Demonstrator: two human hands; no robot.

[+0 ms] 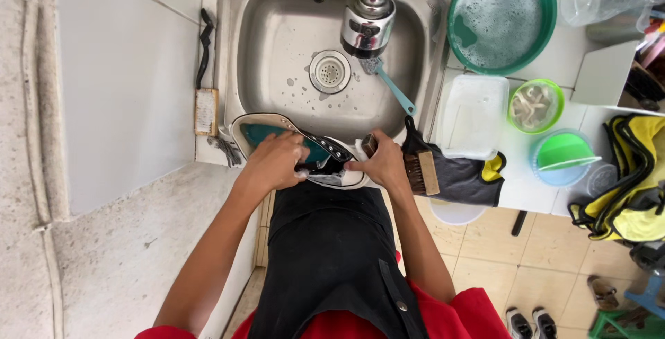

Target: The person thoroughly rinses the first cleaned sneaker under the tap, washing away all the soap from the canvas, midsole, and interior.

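Head view: sneaker gripped between left hand and right hand fingers.

We look down on a steel sink set in a white-tiled counter; a speckled stone ledge lies at lower left, beige floor tiles at lower right, in even daylight.

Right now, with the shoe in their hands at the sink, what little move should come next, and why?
Probably a short scrub stroke. The left hand steadies the sneaker on the front edge of the sink, and the right hand presses a brush by the laces. The basin of soapy water sits close for dipping.
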